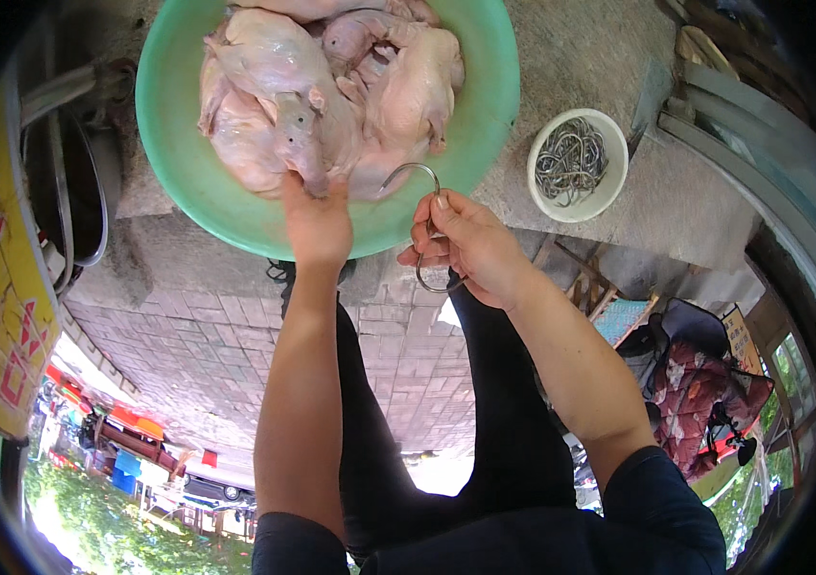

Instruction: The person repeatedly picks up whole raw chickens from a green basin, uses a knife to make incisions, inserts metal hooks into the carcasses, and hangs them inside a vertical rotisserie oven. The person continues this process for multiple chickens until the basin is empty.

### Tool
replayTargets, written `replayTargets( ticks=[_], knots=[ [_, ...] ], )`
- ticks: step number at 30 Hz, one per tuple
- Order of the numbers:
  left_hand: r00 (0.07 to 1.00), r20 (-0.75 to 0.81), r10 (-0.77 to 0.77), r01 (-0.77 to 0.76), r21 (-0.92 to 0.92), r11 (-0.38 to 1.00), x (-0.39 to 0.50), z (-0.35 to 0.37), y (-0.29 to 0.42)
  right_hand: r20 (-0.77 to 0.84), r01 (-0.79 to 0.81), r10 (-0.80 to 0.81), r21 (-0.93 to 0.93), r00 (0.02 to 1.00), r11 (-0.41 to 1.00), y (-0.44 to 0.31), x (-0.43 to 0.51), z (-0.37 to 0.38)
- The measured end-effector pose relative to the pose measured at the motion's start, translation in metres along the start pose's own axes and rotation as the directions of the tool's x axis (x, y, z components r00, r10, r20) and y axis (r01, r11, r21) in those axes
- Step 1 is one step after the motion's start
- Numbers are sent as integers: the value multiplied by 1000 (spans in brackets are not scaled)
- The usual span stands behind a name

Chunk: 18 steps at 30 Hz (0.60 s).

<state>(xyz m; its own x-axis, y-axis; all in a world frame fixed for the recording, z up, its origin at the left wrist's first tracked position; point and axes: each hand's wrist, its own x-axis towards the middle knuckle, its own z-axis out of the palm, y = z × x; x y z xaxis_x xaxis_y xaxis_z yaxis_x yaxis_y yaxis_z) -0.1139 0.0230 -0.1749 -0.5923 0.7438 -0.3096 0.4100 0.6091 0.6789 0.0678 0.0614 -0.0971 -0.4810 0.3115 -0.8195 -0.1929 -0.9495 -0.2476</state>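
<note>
Several plucked, whole poultry carcasses (278, 65), ducks by their bills, lie in a large green plastic basin (491, 93). My left hand (318, 219) grips the bill of one duck head (298, 129) at the basin's near side. A curved, S-shaped metal hook (419, 167) is held in the fingers of my right hand (469, 241). Its upper bend and tip reach over the basin's near rim, to the right of the duck head and apart from it. To the right of the basin stands a small white bowl (618, 176) full of metal hooks (572, 159).
Basin and bowl stand on a rough concrete slab (580, 43). A dark metal pot (95, 201) and a yellow sign board (5, 287) bearing writing are at the left. Stone paving (192, 359) lies below. A quilted red cover (692, 388) is at the lower right.
</note>
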Motion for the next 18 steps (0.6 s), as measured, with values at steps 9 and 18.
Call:
replayTargets(
  ticks=[9, 18],
  knots=[
    [918, 331, -221, 271, -116, 955, 23, -8, -6, -27, -19, 19, 20, 999, 1000, -9, 30, 16],
    [682, 655, -325, 639, -317, 701, 8, -59, 15, -94, 125, -257, -684, 962, 718, 6, 53, 39]
  ],
)
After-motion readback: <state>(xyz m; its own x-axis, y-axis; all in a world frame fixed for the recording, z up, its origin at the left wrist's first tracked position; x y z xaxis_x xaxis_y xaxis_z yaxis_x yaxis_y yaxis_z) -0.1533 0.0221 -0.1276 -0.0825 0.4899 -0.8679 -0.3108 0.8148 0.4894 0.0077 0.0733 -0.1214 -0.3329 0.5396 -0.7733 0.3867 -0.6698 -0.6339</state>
